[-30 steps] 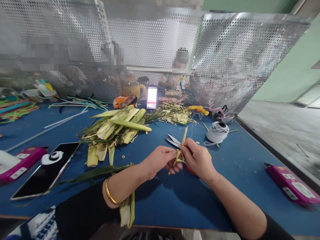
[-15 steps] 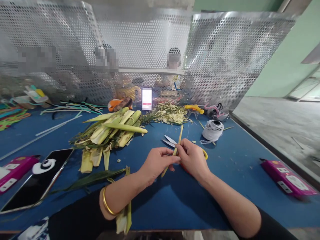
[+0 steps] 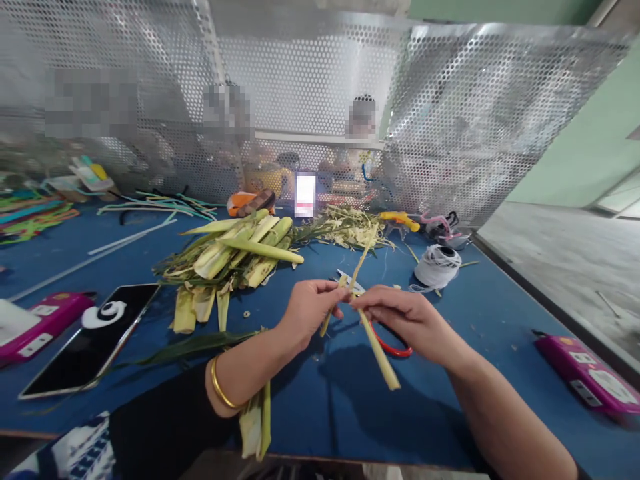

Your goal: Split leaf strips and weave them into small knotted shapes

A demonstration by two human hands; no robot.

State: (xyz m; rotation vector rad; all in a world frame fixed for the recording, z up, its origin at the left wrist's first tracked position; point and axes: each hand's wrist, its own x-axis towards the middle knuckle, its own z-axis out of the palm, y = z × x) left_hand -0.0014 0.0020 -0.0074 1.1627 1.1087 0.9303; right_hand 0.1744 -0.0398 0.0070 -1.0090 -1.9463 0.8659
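Observation:
Both hands meet above the blue table, working strips of pale green corn husk. My left hand (image 3: 316, 308) pinches one husk strip (image 3: 327, 323), whose lower end hangs below the fingers. Closed on a longer husk strip (image 3: 379, 353) is my right hand (image 3: 400, 312); the strip slants down toward the table's front, and a thin piece rises above the fingertips. Scissors (image 3: 395, 348) with red handles lie on the table under the right hand, their blades partly hidden by the fingers. Left of the hands lies a heap of corn husks (image 3: 240, 250).
Behind the hands are husk scraps (image 3: 347, 227) and a lit phone (image 3: 305, 193). A white thread spool (image 3: 437, 268) stands right. Magenta boxes (image 3: 587, 373) sit at both sides, with a dark phone (image 3: 95, 340) at left. A perforated metal screen (image 3: 305, 80) closes the back; people sit beyond it.
The right hand has turned and now holds a strip pointing down toward the table's front. The scissors' red handle shows more below it. The whole view has shifted slightly.

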